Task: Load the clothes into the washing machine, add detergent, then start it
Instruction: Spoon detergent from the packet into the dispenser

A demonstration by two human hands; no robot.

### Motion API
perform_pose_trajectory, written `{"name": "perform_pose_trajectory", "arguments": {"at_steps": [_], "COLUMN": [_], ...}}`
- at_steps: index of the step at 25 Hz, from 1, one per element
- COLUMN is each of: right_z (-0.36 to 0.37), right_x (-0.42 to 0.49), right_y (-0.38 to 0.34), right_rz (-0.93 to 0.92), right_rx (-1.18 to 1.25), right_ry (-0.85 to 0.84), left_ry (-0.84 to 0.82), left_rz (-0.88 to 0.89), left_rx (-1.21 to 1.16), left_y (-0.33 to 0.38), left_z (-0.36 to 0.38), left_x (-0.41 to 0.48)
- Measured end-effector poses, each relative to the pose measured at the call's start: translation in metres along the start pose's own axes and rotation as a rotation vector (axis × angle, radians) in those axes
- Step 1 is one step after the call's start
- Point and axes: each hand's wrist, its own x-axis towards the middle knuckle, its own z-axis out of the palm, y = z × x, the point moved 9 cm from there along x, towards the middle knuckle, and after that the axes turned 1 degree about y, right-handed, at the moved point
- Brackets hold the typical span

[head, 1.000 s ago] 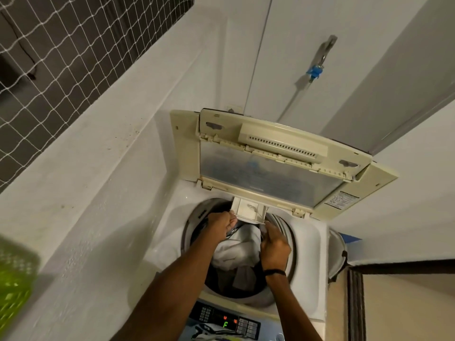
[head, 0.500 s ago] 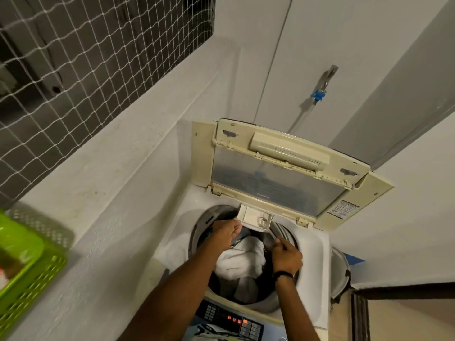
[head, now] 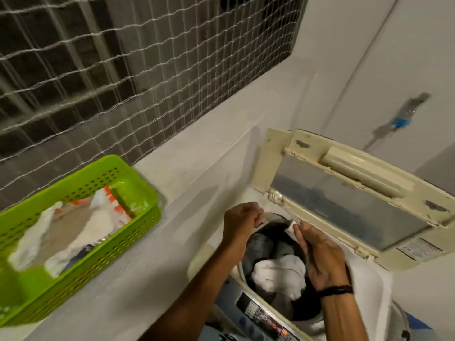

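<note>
We see both forearms reaching forward over the washing machine (head: 374, 279), with the hands apart on either side of the drum (head: 307, 308) mouth. The left hand (head: 242, 219) sits at the back-left rim with its knuckles up and its fingers curled under. We cannot tell whether they grip anything. The right hand (head: 320, 254) lies edge-on over the right side of the opening. Its fingers are stretched straight toward the back rim, and their tips touch a small white part (head: 291, 225) under the raised lid (head: 344, 193). A black wristband (head: 336, 290) circles that wrist.

The control panel (head: 266, 318) at the front edge shows small lit marks and print, and a sticker (head: 416, 249) sits at the lid's right corner. Both are too blurred for us to read.

The clothes (head: 261, 244) lie inside the drum, below and between the two hands. A white garment (head: 280, 271) is on top, just beside the right palm, with darker pieces behind it. At the left, a green basket (head: 81, 230) holding white and orange packets stands on the ledge (head: 192, 173) under a net (head: 123, 70), well apart from the left hand.
</note>
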Motion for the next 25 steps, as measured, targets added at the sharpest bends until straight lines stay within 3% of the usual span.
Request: {"name": "perform_pose_trajectory", "arguments": {"at_steps": [4, 8, 11, 15, 18, 25], "right_z": [0.097, 0.215, 0.286, 0.362, 0.384, 0.391], "right_x": [-0.045, -0.114, -0.129, -0.166, -0.160, -0.151], "right_y": [-0.005, 0.007, 0.051, 0.107, 0.138, 0.156], "right_rz": [-0.086, -0.199, -0.325, -0.982, -0.986, -0.858], "right_rx": [-0.406, -0.706, -0.974, -1.437, -1.783, -1.950], "right_ry": [-0.332, -0.784, -0.858, -1.020, -0.956, -0.972], "left_ry": [0.147, 0.434, 0.683, 0.941, 0.990, 0.999], "left_rz": [0.396, 0.639, 0.762, 0.730, 0.652, 0.538], "left_rx": [0.053, 0.181, 0.193, 0.186, 0.324, 0.819], "left_y": [0.094, 0.145, 0.167, 0.171, 0.173, 0.178], "left_z": [-0.075, -0.150, -0.206, -0.272, -0.298, -0.306], "left_x": [-0.082, -0.165, -0.207, -0.234, -0.231, -0.212]}}
